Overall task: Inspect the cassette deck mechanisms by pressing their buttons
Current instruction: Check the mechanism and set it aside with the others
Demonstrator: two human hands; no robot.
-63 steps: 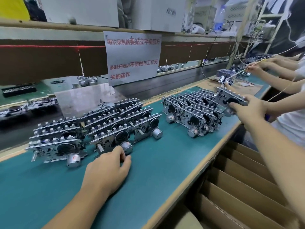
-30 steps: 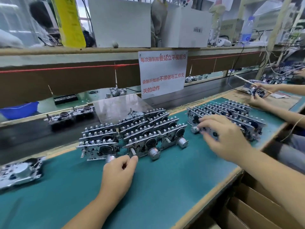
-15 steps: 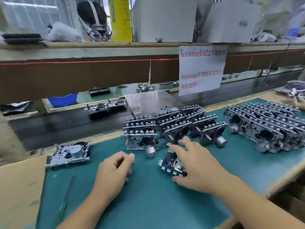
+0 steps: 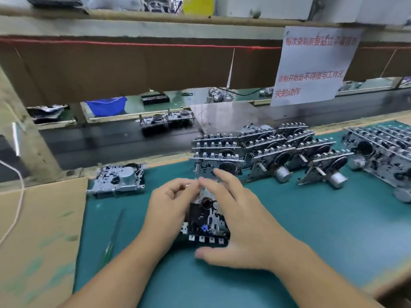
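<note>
body: two bare forearms | hands (image 4: 169, 210) bare, ungloved | sleeves: none visible

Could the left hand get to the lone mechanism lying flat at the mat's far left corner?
Probably yes. Bare green mat lies between the left hand and the lone mechanism, with nothing standing in the way. But that hand now grips the mechanism held with the right hand, so it would have to let go.

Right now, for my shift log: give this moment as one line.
stage: deck between hands | left hand: grips deck's left edge | right hand: holds deck | buttons: face the person
</note>
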